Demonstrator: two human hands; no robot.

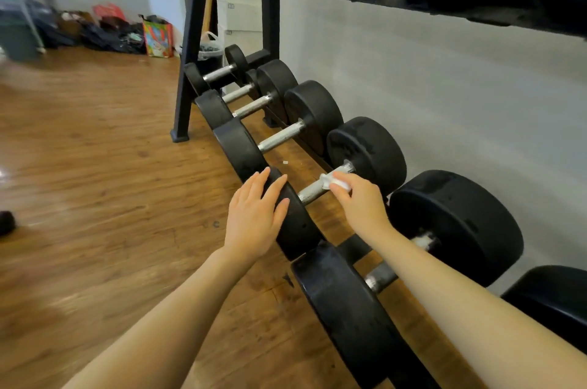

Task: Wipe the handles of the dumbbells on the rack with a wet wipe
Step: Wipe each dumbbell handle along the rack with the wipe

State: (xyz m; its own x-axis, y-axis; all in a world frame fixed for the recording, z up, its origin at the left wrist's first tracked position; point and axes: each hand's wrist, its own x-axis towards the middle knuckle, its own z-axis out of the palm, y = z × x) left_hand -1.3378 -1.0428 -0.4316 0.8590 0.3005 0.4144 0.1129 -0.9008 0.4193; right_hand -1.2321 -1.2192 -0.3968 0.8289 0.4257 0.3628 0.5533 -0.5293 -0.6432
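Several black dumbbells with metal handles lie in a row on the lower tier of a black rack (187, 77). My right hand (359, 204) grips a white wet wipe (332, 180) wrapped around the metal handle (313, 190) of one dumbbell in the middle of the row. My left hand (255, 217) rests flat, fingers straight, on the near black head (293, 223) of that same dumbbell. The dumbbell (413, 261) nearer to me is partly hidden by my right forearm.
An upper tier (413, 4) loaded with bigger dumbbells overhangs at the top. A grey wall runs behind the rack. Wooden floor (95, 166) spreads to the left, with bags (120, 29) piled against the far wall and a dark object (6, 222) at the left edge.
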